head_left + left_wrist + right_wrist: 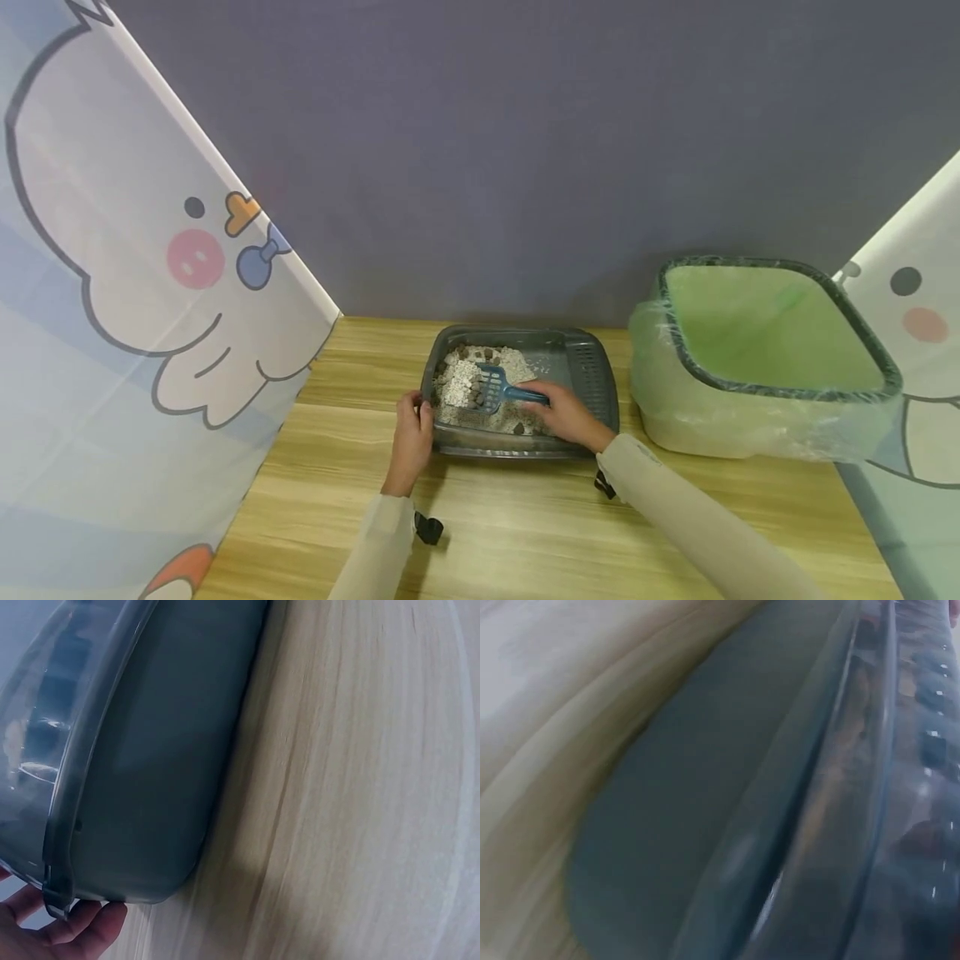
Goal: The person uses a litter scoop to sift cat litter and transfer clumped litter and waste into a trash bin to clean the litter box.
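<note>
A dark grey litter box (517, 444) stands on the table, with pale litter (517, 364) and brown clumps in its left part. My right hand (564, 414) grips the handle of a blue slotted litter scoop (491, 385), whose blade points left over the litter. Pale litter and several brown clumps lie at the blade's front edge. At the box's front left corner, my left hand (412, 442) holds the rim; in the left wrist view its fingers (105, 926) reach under the lip. The right wrist view shows mostly the box's outer wall (675, 802), with the scoop out of sight.
To the right of the box stands a large bin (720, 417) with a dark rim, lined with a thin green bag. A grey wall panel (480, 167) rises behind the table (525, 525). Cartoon-printed panels (112, 275) flank both sides.
</note>
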Demonstrator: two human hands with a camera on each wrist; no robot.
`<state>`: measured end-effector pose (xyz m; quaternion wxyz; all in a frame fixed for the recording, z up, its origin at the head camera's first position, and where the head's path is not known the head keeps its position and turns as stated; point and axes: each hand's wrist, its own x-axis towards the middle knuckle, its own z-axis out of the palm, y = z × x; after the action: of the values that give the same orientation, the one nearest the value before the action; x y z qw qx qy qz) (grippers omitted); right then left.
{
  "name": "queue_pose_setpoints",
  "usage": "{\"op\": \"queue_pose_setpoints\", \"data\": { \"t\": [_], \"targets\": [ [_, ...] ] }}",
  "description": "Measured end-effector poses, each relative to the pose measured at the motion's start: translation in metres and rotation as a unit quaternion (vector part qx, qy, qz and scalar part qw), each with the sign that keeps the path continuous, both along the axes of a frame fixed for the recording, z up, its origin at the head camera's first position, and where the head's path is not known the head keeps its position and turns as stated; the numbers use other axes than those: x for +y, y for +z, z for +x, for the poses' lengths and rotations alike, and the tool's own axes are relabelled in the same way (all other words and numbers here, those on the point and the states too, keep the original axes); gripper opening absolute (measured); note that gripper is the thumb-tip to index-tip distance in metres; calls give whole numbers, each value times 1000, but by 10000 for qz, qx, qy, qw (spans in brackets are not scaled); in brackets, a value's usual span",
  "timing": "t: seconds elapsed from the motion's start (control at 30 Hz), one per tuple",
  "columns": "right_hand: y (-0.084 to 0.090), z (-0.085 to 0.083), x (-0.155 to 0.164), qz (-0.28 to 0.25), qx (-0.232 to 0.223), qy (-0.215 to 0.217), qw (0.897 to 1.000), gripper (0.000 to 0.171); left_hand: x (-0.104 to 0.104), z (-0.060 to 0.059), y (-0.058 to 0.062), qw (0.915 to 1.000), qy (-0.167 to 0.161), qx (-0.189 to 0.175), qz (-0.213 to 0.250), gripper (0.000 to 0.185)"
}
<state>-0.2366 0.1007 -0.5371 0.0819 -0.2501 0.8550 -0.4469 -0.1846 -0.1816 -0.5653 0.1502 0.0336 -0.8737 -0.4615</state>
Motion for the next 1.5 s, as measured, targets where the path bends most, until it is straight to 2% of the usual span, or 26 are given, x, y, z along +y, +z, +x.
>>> {"op": "queue_pose_setpoints", "data": {
  "t": [0.2, 0.37, 0.5, 0.73, 0.87, 1.07, 1.2, 1.5],
  "targets": [
    [4, 8, 9, -45, 270, -357, 9990, 34, -1, 0, 0, 9999, 19, 125, -22, 36],
    [6, 15, 12, -4, 448, -527, 9976, 34, -1, 0, 0, 10000, 40, -2, 53, 34],
    [8, 18, 15, -194, 508, -667, 9963, 31, -1, 0, 0, 10000, 3, -63, 42, 35],
    [15, 17, 16, -528, 1185, -1018, 9863, 35, -1, 1, 1, 9999, -41, -124, 88, 37],
    [22, 18, 17, -586, 1322, -1044, 9840, 35, -1, 1, 0, 9998, -39, -150, 88, 38],
    [32, 18, 20, -531, 1295, -1139, 9836, 35, -2, 1, -2, 9999, -11, -76, 69, 37],
    [38, 17, 23, -538, 1098, -1175, 9855, 34, -2, 1, -1, 9999, -36, -71, 69, 37],
    [50, 16, 29, -76, 860, -992, 9913, 30, -2, 2, 0, 10000, -45, -51, 62, 36]
  ]
}}
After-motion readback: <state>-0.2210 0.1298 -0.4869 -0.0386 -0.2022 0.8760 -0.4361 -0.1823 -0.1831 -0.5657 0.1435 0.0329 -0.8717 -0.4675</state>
